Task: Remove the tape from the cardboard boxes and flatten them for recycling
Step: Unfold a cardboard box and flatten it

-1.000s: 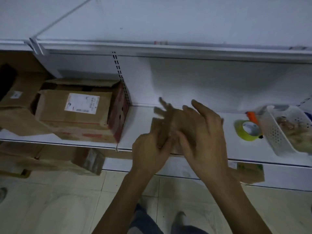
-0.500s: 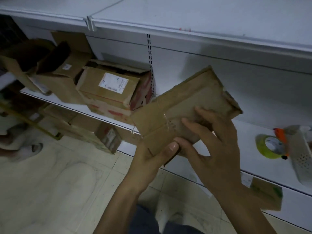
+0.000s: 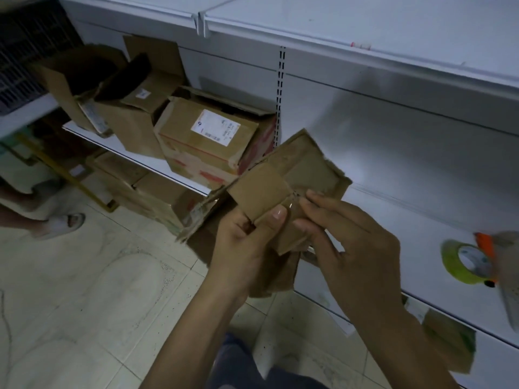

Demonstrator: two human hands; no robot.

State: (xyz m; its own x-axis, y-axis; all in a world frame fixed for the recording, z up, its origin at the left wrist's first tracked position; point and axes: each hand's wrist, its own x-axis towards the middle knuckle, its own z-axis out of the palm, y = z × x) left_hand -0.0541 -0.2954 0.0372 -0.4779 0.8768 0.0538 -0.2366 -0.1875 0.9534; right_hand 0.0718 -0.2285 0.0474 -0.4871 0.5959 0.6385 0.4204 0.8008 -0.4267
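The small cardboard box (image 3: 306, 175) is held in the air just in front of the white shelf (image 3: 393, 209), over its front edge. It is plain brown and squashed nearly flat, with ragged, torn edges along its top and right side. One squarish flap is folded over the near face and another torn flap trails down and left, below shelf level. The left hand (image 3: 241, 248) comes up from below and grips the box's lower end, thumb (image 3: 278, 217) pressed flat on the folded flap; its fingers are hidden behind the cardboard. The right hand (image 3: 356, 248) reaches in from the right, wrist raised, its fingertips (image 3: 309, 197) curled and pinching at the seam where the flap meets the panel. A small glint there may be clear tape, though it is too blurred to be sure. On the shelf to the left stands a labelled box (image 3: 205, 144) among other opened boxes. Well to the right on the shelf lies a green tape roll (image 3: 463, 262), with an orange-handled tool (image 3: 484, 244) touching it.
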